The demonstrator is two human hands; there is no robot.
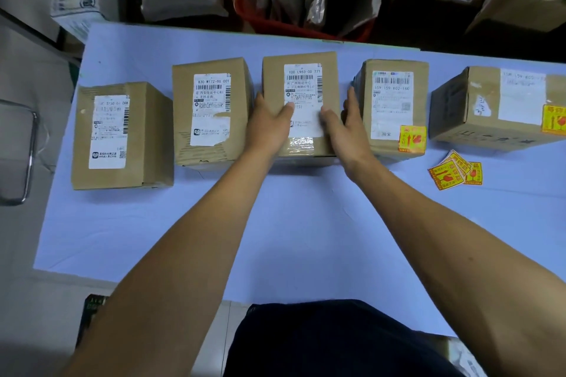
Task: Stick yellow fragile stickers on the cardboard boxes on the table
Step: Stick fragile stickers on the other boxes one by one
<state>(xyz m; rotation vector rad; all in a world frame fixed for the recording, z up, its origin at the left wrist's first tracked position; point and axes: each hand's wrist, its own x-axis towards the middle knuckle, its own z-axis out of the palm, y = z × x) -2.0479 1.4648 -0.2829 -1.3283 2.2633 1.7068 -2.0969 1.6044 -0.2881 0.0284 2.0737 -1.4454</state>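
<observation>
- Five cardboard boxes stand in a row on the table [183, 242], which has a pale blue cover
- The left hand [269, 125] presses against the left side of the middle box [301, 101], fingers spread along that side and thumb laid over the top onto the white shipping label
- The right hand [346, 125] presses the right side of the same box, thumb on top near the label, fingers running down between this box and the fourth box [395, 101]
- Both hands are open wide and clamp the middle box between them; neither holds a sticker
- The fourth box carries a yellow sticker [412, 138] at its near right corner
- The far right box [502, 104] has a yellow sticker [553, 119] on its right edge
- A small pile of loose stickers [456, 171] lies on the table just in front of the far right box, apart from both hands
- The far left box [122, 135] and the second box [211, 110] show only white labels on the faces in view
</observation>
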